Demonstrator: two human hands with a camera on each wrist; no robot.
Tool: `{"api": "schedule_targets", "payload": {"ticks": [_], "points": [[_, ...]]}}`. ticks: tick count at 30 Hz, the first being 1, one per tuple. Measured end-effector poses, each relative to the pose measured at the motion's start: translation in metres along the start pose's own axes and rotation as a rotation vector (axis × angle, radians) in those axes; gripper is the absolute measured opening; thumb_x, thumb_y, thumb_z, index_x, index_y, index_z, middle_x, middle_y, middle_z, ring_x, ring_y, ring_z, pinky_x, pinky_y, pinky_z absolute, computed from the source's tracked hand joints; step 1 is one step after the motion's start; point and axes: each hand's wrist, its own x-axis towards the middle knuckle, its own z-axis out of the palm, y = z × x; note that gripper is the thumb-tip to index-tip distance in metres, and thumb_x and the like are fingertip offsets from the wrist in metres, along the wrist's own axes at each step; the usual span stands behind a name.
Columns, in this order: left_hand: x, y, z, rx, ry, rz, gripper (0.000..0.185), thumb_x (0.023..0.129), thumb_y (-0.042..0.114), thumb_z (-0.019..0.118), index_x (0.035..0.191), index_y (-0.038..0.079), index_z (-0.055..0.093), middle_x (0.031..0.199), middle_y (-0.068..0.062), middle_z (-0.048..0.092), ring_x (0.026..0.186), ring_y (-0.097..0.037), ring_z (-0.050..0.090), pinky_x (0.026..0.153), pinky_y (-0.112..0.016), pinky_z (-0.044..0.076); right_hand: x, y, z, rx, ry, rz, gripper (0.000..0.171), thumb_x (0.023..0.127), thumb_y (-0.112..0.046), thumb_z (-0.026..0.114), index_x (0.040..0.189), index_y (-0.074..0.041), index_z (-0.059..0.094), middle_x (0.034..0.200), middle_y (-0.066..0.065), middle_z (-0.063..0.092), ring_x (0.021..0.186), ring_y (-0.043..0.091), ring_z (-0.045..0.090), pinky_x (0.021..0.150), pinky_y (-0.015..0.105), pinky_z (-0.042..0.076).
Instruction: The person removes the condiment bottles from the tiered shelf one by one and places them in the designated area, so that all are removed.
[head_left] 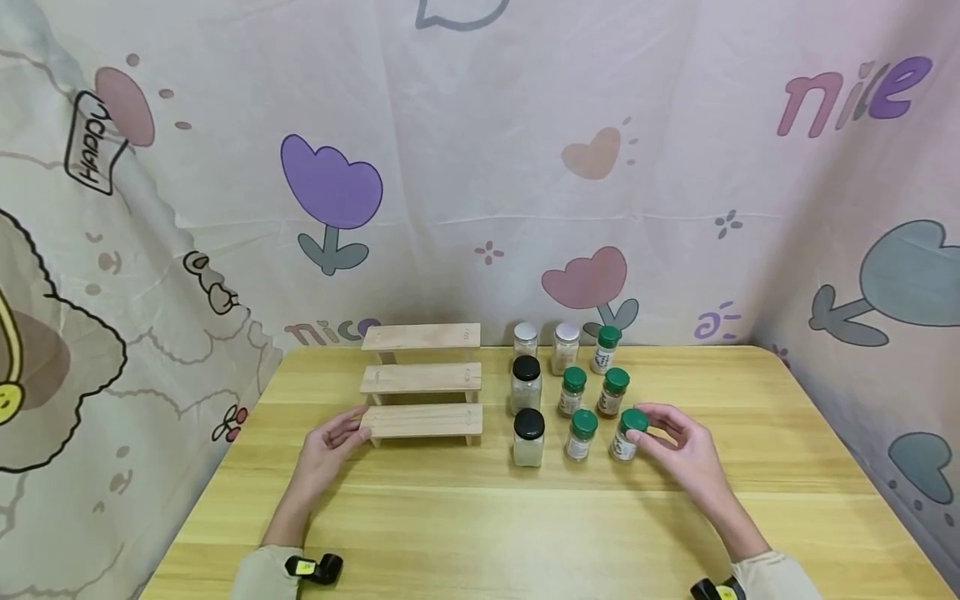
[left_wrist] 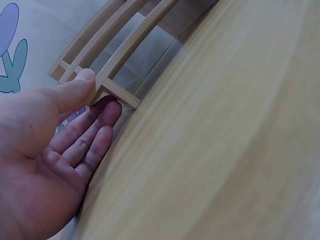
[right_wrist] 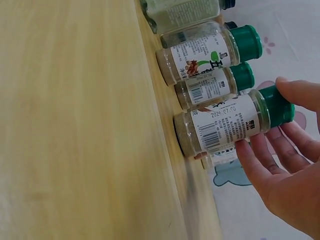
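A three-tier wooden rack [head_left: 422, 420] stands left of centre on the table. My left hand [head_left: 330, 443] is at the left end of its lowest step. In the left wrist view the thumb [left_wrist: 86, 75] lies along the step's end, with fingertips tucked beneath. On the right, my right hand [head_left: 678, 446] holds a green-capped spice jar [head_left: 624, 442] at the front right of a group of jars. The right wrist view has the thumb on its green cap [right_wrist: 276, 104] and fingers along the other side. That jar stands upright and its label carries a barcode.
Beside the held jar is another green-capped jar [head_left: 580, 437], then a black-capped jar [head_left: 528, 442]. Behind them stand several more jars, including a white-capped one [head_left: 565, 350] at the back. A printed cloth [head_left: 465, 167] hangs behind the wooden table [head_left: 480, 533].
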Motion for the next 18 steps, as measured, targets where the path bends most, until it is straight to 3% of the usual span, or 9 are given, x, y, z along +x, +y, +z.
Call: {"api": "schedule_targets", "payload": {"ticks": [10, 18], "points": [[-0.0006, 0.0040, 0.0029, -0.027, -0.006, -0.014, 0.046, 0.100, 0.016, 0.070, 0.143, 0.000, 0.059, 0.129, -0.026, 0.066, 0.107, 0.000, 0.064, 0.085, -0.017, 0.055, 0.0006, 0.0043, -0.0062, 0.000, -0.017, 0.002, 0.043, 0.093, -0.015, 0.079, 0.130, 0.001, 0.063, 0.125, 0.004, 0.066, 0.111, 0.001, 0.061, 0.093, 0.018, 0.052], [-0.0011, 0.0042, 0.0023, -0.022, -0.015, -0.028, 0.047, 0.101, 0.016, 0.069, 0.144, 0.001, 0.058, 0.131, -0.026, 0.064, 0.108, 0.002, 0.063, 0.086, -0.016, 0.054, -0.0012, 0.0009, -0.0057, 0.014, -0.031, 0.001, 0.043, 0.091, -0.010, 0.080, 0.128, 0.003, 0.062, 0.123, 0.014, 0.065, 0.109, 0.004, 0.062, 0.093, 0.017, 0.052]]}}
